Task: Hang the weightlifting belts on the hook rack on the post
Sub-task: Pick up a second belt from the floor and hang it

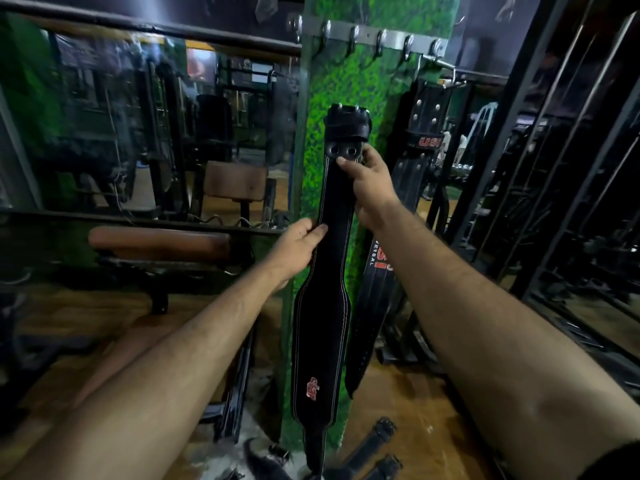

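I hold a long black weightlifting belt (322, 341) with white stitching and a red logo upright in front of the green post (349, 84). My right hand (372, 183) grips it near the top, just under the buckle end. My left hand (298, 247) pinches its left edge lower down. The metal hook rack (367, 34) crosses the post well above the belt's top. A second black belt (424, 133) with red lettering hangs from a hook at the rack's right end.
More black belts (374, 445) lie on the wooden floor at the post's foot. A brown padded bench (159, 242) stands to the left under a mirror. Black steel rack frames (540, 168) fill the right side.
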`<state>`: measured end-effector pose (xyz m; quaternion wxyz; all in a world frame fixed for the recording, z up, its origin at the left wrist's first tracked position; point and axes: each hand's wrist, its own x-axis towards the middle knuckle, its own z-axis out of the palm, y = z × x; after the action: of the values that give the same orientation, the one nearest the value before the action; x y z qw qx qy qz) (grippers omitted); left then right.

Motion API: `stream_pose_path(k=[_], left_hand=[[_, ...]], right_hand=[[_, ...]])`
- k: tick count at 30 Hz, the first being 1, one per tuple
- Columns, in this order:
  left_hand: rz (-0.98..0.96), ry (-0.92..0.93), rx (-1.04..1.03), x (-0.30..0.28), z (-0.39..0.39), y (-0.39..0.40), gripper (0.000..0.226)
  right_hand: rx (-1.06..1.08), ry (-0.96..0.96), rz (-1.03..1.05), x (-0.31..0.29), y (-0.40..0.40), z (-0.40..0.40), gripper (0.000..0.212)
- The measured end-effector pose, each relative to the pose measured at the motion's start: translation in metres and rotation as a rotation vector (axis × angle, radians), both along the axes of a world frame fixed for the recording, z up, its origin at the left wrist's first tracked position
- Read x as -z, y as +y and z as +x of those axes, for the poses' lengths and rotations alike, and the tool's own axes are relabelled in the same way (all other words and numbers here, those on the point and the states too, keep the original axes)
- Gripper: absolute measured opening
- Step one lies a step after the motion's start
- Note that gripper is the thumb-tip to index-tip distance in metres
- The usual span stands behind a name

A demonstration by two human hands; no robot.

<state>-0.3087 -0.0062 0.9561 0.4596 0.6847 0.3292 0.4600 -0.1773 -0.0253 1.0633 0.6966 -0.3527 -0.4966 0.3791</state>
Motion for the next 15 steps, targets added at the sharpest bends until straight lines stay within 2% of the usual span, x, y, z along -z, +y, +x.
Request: stream_pose_path(k=[2,6,10,14,15], left_hand=[[0.045,-0.067,0.002,-0.016,0.017,-0.001,0.019],[0.117,-0.111,-0.027,-0.042,0.051,0.001,0.022],[0.145,-0.141,-0.129,-0.068,0.078,0.008,0.018],[0.169,-0.154,-0.164,-0.045,0.101,0.02,0.013],[0.14,-0.141,-0.179,-0.031,0.105,0.026,0.028]], right_hand=[[-0.012,0.001,0.031,-0.007,0.0,0.012,0.019],[-0.023,-0.029,0.07,-0.015,0.004,0.041,0.01],[-0.056,-0.015,0.133,-0.021,0.01,0.063,0.014],[-0.057,0.05,0.238,-0.045,0.024,0.087,0.016],[-0.061,0.071,0.252,-0.049,0.028,0.093,0.017]])
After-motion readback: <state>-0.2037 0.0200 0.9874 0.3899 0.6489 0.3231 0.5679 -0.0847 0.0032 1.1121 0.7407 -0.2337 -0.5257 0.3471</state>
